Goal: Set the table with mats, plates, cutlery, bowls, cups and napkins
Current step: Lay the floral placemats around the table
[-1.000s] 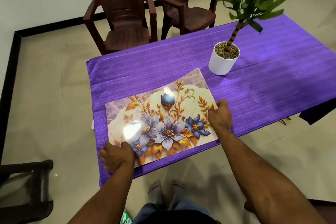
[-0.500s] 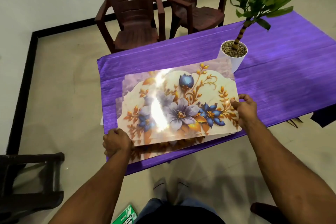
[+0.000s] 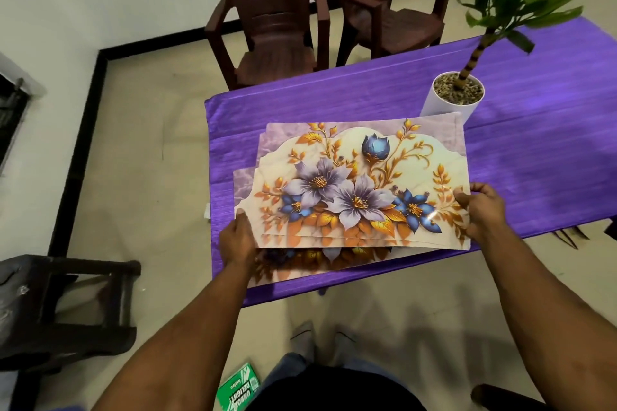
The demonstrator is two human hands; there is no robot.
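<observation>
A person is lifting a small stack of floral mats point(image 3: 360, 183) just above the purple-covered counter point(image 3: 534, 157), leaving one mat point(image 3: 317, 265) lying flat beneath. The left hand point(image 3: 237, 240) is pinching the stack's left edge and the right hand point(image 3: 480, 210) its right edge. Keeping the stack level and clear of the potted plant point(image 3: 450, 100) should help when separating the next mat.

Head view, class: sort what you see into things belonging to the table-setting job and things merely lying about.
Job: floral mats, left hand, right hand, purple-clothed table.
Lying about: potted plant, brown chairs, dark stool, green packet on the floor.
</observation>
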